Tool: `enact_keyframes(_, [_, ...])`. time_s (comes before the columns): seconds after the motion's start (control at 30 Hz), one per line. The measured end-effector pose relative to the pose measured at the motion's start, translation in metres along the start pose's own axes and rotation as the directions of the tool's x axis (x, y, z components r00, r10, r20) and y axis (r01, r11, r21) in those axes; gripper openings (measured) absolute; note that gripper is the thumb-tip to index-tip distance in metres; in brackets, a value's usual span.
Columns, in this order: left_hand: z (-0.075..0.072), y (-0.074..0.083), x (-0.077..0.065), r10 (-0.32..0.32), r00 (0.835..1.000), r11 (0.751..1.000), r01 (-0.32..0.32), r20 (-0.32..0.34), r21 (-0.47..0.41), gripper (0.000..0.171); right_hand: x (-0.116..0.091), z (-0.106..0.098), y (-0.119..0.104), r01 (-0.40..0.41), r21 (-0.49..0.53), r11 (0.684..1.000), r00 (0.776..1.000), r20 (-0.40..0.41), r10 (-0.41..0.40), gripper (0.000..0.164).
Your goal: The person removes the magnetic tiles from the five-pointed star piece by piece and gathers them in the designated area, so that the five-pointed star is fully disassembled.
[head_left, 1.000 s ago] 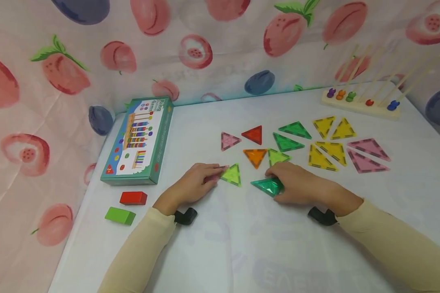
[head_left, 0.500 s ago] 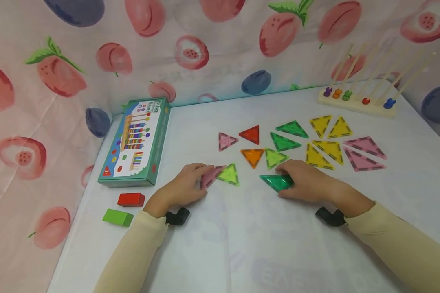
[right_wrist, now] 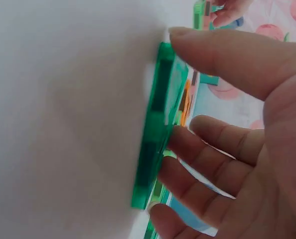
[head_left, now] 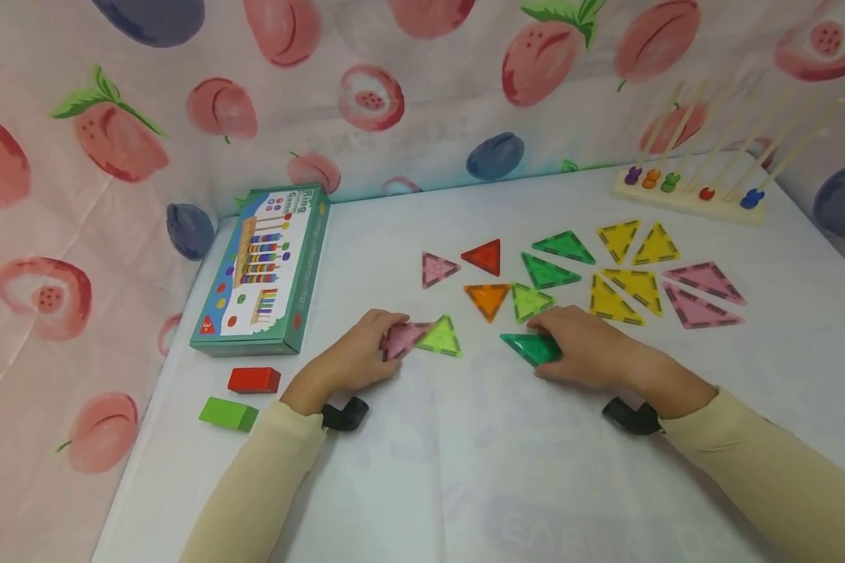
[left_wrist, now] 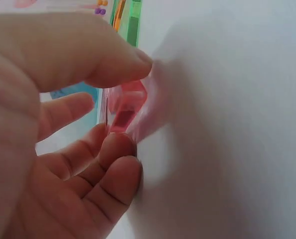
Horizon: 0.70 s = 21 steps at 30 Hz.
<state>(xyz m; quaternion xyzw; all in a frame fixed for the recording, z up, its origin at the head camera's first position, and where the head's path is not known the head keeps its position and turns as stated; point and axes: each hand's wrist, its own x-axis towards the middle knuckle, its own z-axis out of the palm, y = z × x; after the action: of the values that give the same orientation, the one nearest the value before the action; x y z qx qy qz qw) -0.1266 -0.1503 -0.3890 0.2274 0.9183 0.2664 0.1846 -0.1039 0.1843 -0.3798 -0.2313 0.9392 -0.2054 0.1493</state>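
My left hand [head_left: 355, 352] pinches a pink translucent triangle tile [head_left: 403, 339] between thumb and fingers, low over the white table. The tile's right tip meets a lime-green triangle tile [head_left: 442, 336]. In the left wrist view the pink tile [left_wrist: 125, 107] sits between thumb and fingertips, its edge toward the camera. To the right, my right hand [head_left: 591, 350] grips a green triangle tile [head_left: 533, 348] by its right end, the pointed end facing left. The right wrist view shows this green tile [right_wrist: 155, 124] with the thumb at one end and fingertips along its side.
Behind the hands lie orange [head_left: 488, 300], red [head_left: 483, 256], small pink [head_left: 438, 269], green [head_left: 562, 247], yellow [head_left: 616, 300] and large pink [head_left: 700, 305] tiles. A game box [head_left: 260, 274], red block [head_left: 253, 380] and green block [head_left: 228, 414] are left; a peg rack [head_left: 690, 205] stands back right.
My left hand has drawn back left, showing more of the pink tile beside the lime one. My right hand has shifted slightly right with the green tile.
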Motion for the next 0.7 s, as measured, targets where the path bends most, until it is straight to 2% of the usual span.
enact_keyframes(0.1, [0.004,0.004,0.003,0.037,0.999,0.999,-0.037,-0.004,-0.009,0.061,0.003,0.001,-0.006,0.024,-0.003,1.000,1.000,0.006,-0.024,0.060])
enact_keyframes(0.2, [0.006,0.009,0.006,0.060,0.998,0.998,-0.060,-0.012,-0.029,0.061,0.009,0.004,-0.017,0.104,-0.015,0.994,0.994,0.020,-0.104,0.057])
enact_keyframes(0.33, [0.009,0.014,0.009,0.067,0.998,0.995,-0.068,-0.020,-0.066,0.059,0.018,0.009,-0.035,0.247,-0.041,0.968,0.968,0.068,-0.244,0.056])
enact_keyframes(0.4, [0.011,0.015,0.011,0.065,0.998,0.995,-0.066,-0.015,-0.078,0.059,0.021,0.012,-0.042,0.287,-0.066,0.956,0.956,0.089,-0.280,0.056])
enact_keyframes(0.53, [0.010,0.015,0.012,0.063,0.998,0.995,-0.065,-0.022,-0.070,0.059,0.024,0.017,-0.047,0.285,-0.114,0.952,0.955,0.125,-0.271,0.056])
enact_keyframes(0.7, [0.001,0.012,0.014,0.001,0.998,0.998,-0.006,-0.070,-0.061,0.059,0.025,0.018,-0.046,0.282,-0.126,0.951,0.953,0.149,-0.262,0.058])
